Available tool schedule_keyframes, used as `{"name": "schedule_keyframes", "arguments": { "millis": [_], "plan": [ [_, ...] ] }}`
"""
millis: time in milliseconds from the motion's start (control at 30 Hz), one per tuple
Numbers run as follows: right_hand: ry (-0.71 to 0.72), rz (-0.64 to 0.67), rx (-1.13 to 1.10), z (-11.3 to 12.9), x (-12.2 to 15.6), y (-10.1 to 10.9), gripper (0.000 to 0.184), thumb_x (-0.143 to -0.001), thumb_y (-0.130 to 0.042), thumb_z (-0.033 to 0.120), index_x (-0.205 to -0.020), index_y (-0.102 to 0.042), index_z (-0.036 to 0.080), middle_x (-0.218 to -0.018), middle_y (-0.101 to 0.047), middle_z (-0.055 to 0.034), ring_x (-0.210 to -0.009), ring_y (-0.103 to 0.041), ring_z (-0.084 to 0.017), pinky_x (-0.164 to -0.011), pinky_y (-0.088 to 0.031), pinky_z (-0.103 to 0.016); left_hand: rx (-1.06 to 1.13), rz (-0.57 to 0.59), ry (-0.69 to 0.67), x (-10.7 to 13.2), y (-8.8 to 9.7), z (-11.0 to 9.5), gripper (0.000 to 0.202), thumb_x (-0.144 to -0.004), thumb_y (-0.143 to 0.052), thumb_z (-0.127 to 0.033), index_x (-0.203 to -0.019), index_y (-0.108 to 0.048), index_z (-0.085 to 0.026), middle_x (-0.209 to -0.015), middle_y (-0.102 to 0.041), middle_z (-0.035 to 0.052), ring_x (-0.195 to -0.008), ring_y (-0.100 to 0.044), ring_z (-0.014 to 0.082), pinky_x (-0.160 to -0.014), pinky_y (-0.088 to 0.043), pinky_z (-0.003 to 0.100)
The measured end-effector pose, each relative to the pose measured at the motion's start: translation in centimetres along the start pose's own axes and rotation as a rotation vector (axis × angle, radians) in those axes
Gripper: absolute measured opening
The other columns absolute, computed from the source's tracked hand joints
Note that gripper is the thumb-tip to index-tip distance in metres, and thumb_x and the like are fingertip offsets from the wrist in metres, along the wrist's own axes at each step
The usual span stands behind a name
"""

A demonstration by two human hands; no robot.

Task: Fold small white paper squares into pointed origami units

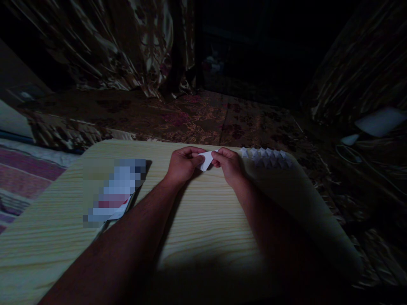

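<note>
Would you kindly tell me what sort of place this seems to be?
Probably a dim room in a home: patterned curtains hang beyond the table, and striped cloth, perhaps bedding, shows at the picture's left edge.

The table (206, 220) before me is pale, grained wood with rounded corners, filling the lower frame. Left of centre lies something blocky and blurred (116, 190); I can't tell what. Right of centre, small white pieces (269, 154) sit in two rows near the far edge.
</note>
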State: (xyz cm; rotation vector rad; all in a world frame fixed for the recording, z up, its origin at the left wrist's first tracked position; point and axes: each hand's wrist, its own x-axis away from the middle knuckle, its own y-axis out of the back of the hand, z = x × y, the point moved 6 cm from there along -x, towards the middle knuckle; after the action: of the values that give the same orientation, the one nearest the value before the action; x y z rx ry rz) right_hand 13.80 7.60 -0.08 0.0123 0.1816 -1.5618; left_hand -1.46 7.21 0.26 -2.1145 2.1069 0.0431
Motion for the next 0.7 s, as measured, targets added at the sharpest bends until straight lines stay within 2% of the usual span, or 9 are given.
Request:
{"name": "schedule_keyframes", "arguments": {
  "millis": [100, 367, 433, 567, 700],
  "plan": [
    [0.012, -0.035, 0.023, 0.0, 0.0, 0.2, 0.027, -0.076, -0.06, 0.039, -0.06, -0.056, 0.017, -0.053, -0.055, 0.0022, -0.049, -0.047, -0.008, -0.05, -0.036, -0.022, -0.003, 0.005, 0.005, 0.0, -0.1, -0.1, 0.034, -0.06, -0.077, -0.03, -0.087, -0.071, -0.012, -0.068, -0.068, 0.0041, -0.054, -0.057, 0.0115, -0.054, -0.045, 0.023],
    [0.066, -0.136, 0.022, -0.2, -0.1, 0.9, 0.021, -0.072, -0.065, 0.037, -0.072, -0.058, 0.018, -0.055, -0.055, 0.0039, -0.05, -0.047, -0.009, -0.05, -0.037, -0.022, 0.015, 0.02, 0.027, 0.0, -0.2, 0.0, 0.03, -0.06, -0.076, -0.026, -0.086, -0.071, -0.012, -0.067, -0.067, 0.0035, -0.054, -0.057, 0.0115, -0.053, -0.045, 0.023],
    [0.054, -0.097, 0.009, -0.1, 0.0, 0.6, 0.022, -0.072, -0.064, 0.038, -0.077, -0.06, 0.018, -0.057, -0.056, 0.0031, -0.052, -0.05, -0.009, -0.05, -0.038, -0.021, 0.022, 0.005, 0.022, 0.0, 0.0, 0.0, 0.03, -0.06, -0.076, -0.026, -0.086, -0.071, -0.012, -0.068, -0.068, 0.0035, -0.054, -0.057, 0.0114, -0.054, -0.045, 0.023],
    [0.038, 0.076, 0.043, 0.2, 0.1, -0.6, 0.026, -0.07, -0.066, 0.037, -0.084, -0.065, 0.016, -0.069, -0.064, -0.0004, -0.059, -0.054, -0.01, -0.053, -0.039, -0.021, 0.057, 0.01, 0.018, -0.1, 0.0, 0.0, 0.031, -0.06, -0.076, -0.028, -0.086, -0.071, -0.012, -0.069, -0.068, 0.0036, -0.055, -0.057, 0.0115, -0.055, -0.045, 0.024],
    [0.04, 0.047, 0.118, -0.1, 0.2, -0.7, 0.023, -0.068, -0.067, 0.036, -0.076, -0.063, 0.015, -0.063, -0.06, 0.0013, -0.056, -0.05, -0.009, -0.052, -0.037, -0.022, 0.033, 0.016, 0.024, 0.1, -0.2, 0.0, 0.03, -0.059, -0.077, -0.028, -0.085, -0.071, -0.013, -0.066, -0.067, 0.0027, -0.053, -0.057, 0.0115, -0.053, -0.044, 0.023]
  ]
}}
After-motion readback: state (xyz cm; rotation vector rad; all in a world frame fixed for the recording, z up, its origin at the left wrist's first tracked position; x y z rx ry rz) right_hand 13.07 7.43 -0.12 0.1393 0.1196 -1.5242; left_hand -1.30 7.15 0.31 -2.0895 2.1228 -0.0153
